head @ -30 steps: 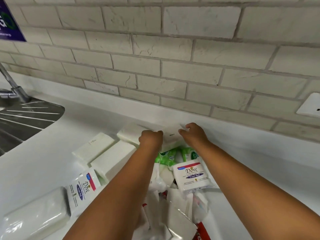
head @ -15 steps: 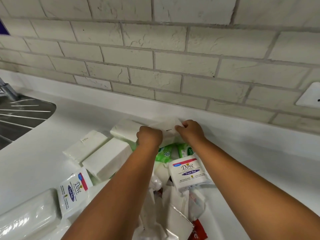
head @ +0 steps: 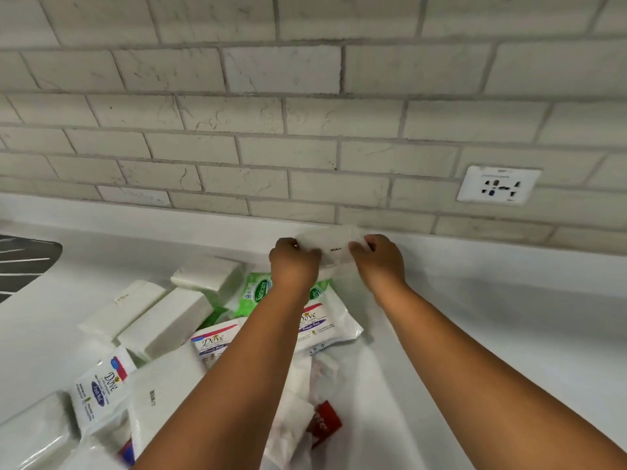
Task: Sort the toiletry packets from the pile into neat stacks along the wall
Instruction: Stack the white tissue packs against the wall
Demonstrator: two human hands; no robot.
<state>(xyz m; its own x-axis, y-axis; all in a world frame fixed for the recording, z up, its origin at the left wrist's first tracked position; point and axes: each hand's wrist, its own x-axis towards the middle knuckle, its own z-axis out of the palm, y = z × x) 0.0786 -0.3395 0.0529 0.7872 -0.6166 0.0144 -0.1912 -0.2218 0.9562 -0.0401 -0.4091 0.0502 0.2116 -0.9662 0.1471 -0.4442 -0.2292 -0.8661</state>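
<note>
One white packet (head: 334,247) sits between the fingers of both hands, left hand (head: 294,266) and right hand (head: 378,262) each curled onto an end, near the wall (head: 305,130). Below the fingers: three Dove packets (head: 101,391), two partly arm-hidden; green Sunicare packets (head: 252,293), number unclear.

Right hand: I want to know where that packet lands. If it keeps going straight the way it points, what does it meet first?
Probably the white upstand at the foot of the tiled wall, just beyond the right hand and its white packet; depth is unclear.
</note>
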